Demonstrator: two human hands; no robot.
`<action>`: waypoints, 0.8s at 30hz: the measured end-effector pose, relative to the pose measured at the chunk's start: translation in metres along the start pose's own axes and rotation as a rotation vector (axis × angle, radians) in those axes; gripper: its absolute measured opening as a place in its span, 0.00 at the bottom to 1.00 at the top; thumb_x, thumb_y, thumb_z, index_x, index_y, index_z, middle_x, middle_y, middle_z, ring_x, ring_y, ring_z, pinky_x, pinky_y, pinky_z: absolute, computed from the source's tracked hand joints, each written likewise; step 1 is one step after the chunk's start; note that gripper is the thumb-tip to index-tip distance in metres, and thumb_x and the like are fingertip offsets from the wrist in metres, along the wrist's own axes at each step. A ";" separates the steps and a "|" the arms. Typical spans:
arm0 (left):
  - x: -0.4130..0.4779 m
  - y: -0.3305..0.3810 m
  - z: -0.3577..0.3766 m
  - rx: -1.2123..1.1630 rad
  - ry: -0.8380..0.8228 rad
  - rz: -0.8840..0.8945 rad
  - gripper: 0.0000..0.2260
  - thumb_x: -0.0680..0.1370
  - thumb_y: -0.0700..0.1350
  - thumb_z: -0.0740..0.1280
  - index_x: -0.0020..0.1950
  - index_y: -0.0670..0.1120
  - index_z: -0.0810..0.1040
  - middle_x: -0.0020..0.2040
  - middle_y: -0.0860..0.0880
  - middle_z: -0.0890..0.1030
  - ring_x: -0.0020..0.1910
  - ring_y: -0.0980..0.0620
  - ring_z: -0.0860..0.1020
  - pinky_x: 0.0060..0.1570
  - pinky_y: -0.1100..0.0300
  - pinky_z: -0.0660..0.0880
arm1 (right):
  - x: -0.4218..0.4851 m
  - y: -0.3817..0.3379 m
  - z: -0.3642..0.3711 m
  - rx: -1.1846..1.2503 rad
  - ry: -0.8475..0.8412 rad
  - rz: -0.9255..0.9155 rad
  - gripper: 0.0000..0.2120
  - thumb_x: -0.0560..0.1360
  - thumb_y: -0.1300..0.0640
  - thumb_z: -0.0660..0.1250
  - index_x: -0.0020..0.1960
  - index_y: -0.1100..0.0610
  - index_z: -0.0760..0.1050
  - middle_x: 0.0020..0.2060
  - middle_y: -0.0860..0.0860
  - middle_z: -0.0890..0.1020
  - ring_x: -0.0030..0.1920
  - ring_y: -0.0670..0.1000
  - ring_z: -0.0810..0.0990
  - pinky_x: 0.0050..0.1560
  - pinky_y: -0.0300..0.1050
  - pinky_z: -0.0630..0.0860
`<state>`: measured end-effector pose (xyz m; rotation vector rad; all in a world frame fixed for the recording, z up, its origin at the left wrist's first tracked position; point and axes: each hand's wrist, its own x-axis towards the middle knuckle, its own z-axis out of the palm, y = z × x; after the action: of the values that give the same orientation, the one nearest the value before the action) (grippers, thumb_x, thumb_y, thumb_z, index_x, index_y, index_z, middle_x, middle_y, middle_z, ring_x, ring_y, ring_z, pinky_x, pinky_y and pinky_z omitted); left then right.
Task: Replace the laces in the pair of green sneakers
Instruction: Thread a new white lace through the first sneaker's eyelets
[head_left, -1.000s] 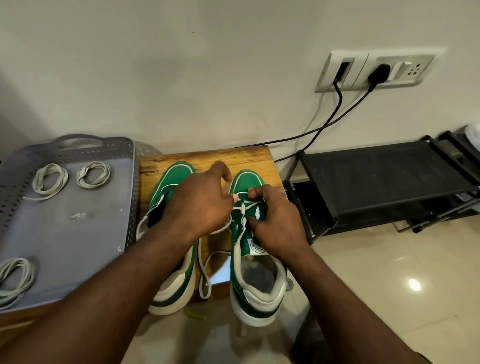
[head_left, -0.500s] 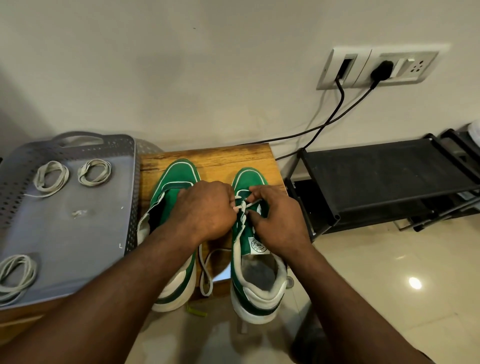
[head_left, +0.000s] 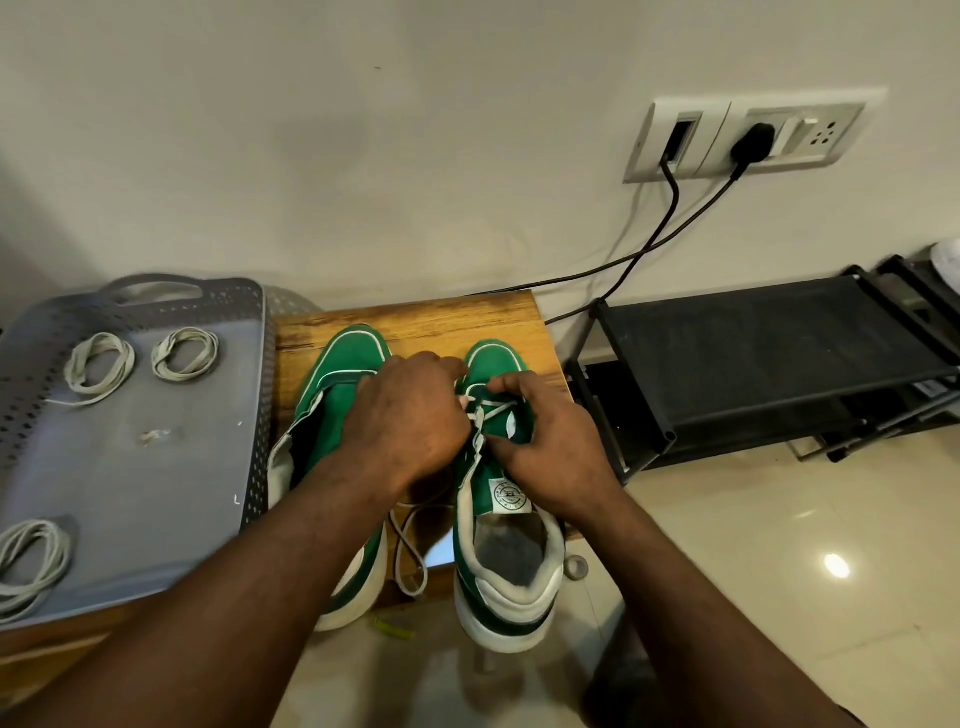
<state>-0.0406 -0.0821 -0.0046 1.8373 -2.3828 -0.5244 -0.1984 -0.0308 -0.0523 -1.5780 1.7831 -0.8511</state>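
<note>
"Green canvas, white soles: where do the shoes lie?"

"Two sneakers stand side by side on a small wooden table (head_left: 441, 322), toes to the wall and heels hanging over its near edge. The left sneaker (head_left: 353, 358) lies partly under the person's left forearm. The right sneaker (head_left: 511, 571) sits under both hands."

"And the hands?"

"The left hand (head_left: 410, 415) is curled, knuckles up, and its fingertips pinch the white lace (head_left: 493, 408) over the front eyelets of the right sneaker. The right hand (head_left: 550, 447) bends forefinger and thumb round that same laced front. The two hands are just beside each other. A loose end (head_left: 410, 551) of the lace loops down between the shoes."

"Any containers?"

"One grey tray (head_left: 156, 493) with perforated walls sits just left of the table. It holds three coiled laces (head_left: 98, 364): two side by side at the far end and one at the near left corner. A small pale scrap (head_left: 154, 435) lies near the middle. A black shoe rack (head_left: 753, 353) stands right of the table, but what its lower shelves hold cannot be told."

"Anything else to count?"

"Two black cables (head_left: 670, 208) run down from one socket plate (head_left: 748, 137) on the wall."
</note>
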 end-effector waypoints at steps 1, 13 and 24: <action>0.001 0.000 0.003 0.032 -0.038 -0.004 0.20 0.80 0.49 0.66 0.73 0.54 0.76 0.64 0.47 0.82 0.64 0.42 0.77 0.65 0.41 0.73 | 0.000 0.000 -0.001 0.004 -0.012 0.000 0.27 0.72 0.58 0.78 0.68 0.44 0.75 0.62 0.41 0.81 0.62 0.44 0.80 0.64 0.50 0.80; 0.012 0.006 -0.008 -0.779 0.021 -0.194 0.10 0.75 0.37 0.69 0.47 0.52 0.84 0.41 0.52 0.85 0.36 0.54 0.78 0.41 0.56 0.73 | -0.001 -0.003 -0.005 -0.034 -0.086 0.005 0.33 0.71 0.57 0.77 0.73 0.45 0.70 0.68 0.43 0.78 0.64 0.46 0.78 0.63 0.53 0.80; -0.003 0.015 -0.037 -1.269 -0.030 0.371 0.09 0.79 0.40 0.65 0.51 0.43 0.86 0.42 0.39 0.80 0.40 0.49 0.77 0.38 0.60 0.74 | -0.001 -0.022 -0.011 0.322 0.340 -0.127 0.11 0.77 0.57 0.76 0.57 0.47 0.81 0.45 0.44 0.85 0.48 0.43 0.84 0.50 0.42 0.81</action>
<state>-0.0430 -0.0841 0.0352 0.7861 -1.5585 -1.5014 -0.1940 -0.0308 -0.0285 -1.4062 1.6698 -1.4615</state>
